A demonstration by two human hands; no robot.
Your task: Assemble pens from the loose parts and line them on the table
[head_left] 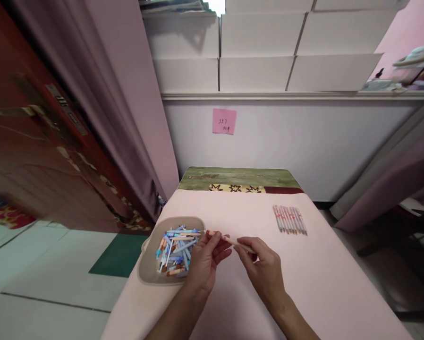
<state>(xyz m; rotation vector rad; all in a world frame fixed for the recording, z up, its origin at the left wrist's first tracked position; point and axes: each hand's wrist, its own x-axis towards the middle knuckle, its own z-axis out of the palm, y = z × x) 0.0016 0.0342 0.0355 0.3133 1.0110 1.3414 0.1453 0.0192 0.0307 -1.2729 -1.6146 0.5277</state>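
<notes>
A slim pen (233, 242), pale along its barrel with an orange-brown end at the left, is held level between my two hands above the table. My left hand (205, 259) pinches it near the brownish end, its other fingers curled loosely below. My right hand (263, 264) grips the opposite end between thumb and fingers. Just left of my left hand is a beige basin (146, 271) with many pen parts (176, 250) in blue, white and orange lying jumbled in it. My left hand and wrist hide part of its right side.
A row of assembled-looking pens (290, 220) lies side by side at the right of the pink-covered table (325, 283). Behind stands a white wall with a pink note (224, 121) and stacked white boxes (256, 73) above. A wooden door (56, 141) is at left.
</notes>
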